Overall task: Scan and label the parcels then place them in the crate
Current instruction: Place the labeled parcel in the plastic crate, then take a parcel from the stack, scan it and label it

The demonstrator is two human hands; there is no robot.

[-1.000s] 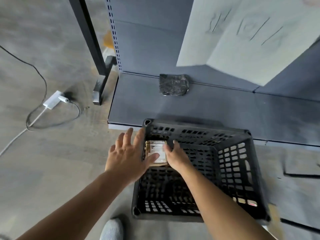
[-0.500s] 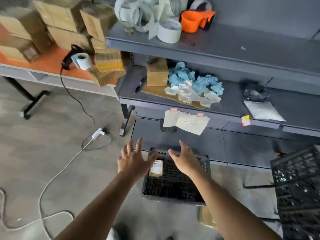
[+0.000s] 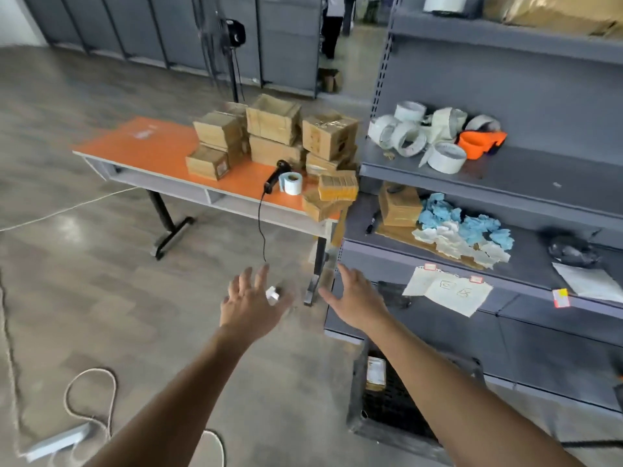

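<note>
A black plastic crate [image 3: 357, 416] sits on the floor at the lower right, partly hidden by my right forearm. One small labelled parcel [image 3: 376, 372] lies inside it against the left wall. My left hand [image 3: 251, 303] and my right hand [image 3: 357, 299] are both raised in mid-air above the floor, fingers spread, holding nothing. Brown cardboard parcels [image 3: 273, 136] are stacked on the orange table [image 3: 151, 150]. A black handheld scanner [image 3: 278, 173] and a roll of labels [image 3: 291, 183] stand on the table's near edge.
Grey metal shelving [image 3: 505, 183] fills the right side, carrying tape rolls [image 3: 408, 134], an orange dispenser [image 3: 478, 143], crumpled blue and white paper [image 3: 465, 234] and more parcels. White cables [image 3: 91, 399] and a small white adapter [image 3: 272, 294] lie on the floor. A person stands far back.
My view has swung up from the crate to the table and shelves. Both hands have let go of the parcel, which stays in the crate, and have risen away.
</note>
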